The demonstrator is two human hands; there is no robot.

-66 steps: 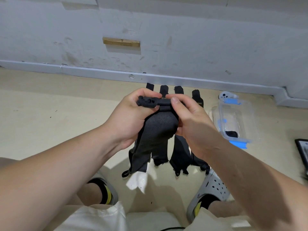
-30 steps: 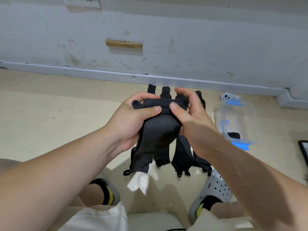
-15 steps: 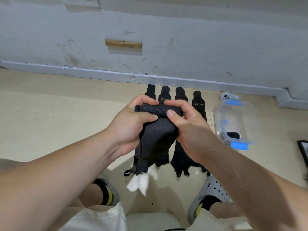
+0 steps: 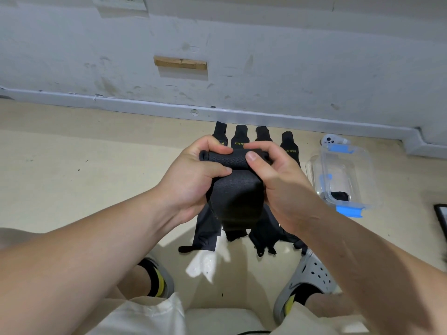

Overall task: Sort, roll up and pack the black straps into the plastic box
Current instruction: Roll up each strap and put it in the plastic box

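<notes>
Left hand (image 4: 193, 180) and right hand (image 4: 278, 180) both grip a half-rolled strap (image 4: 235, 189). Four straps (image 4: 289, 147) lie on floor, box (image 4: 346, 175) right.

a scuffed, pale grey wall (image 4: 266, 44) fills the top of the view. a small wooden block (image 4: 180, 62) is fixed to it, and a white paper label (image 4: 119, 2) is cut off by the top edge. a grey skirting strip (image 4: 121, 102) runs along the foot of the wall, above a beige floor (image 4: 72, 165). a white controller (image 4: 330, 139) lies near the skirting on the right. a black frame (image 4: 441, 218) shows partly at the right edge. a crumpled white scrap (image 4: 203, 263) lies on the floor between two grey clogs (image 4: 312, 274), worn over black socks (image 4: 152, 276) with yellow patches. white shorts (image 4: 145, 315) cross the bottom edge.
</notes>
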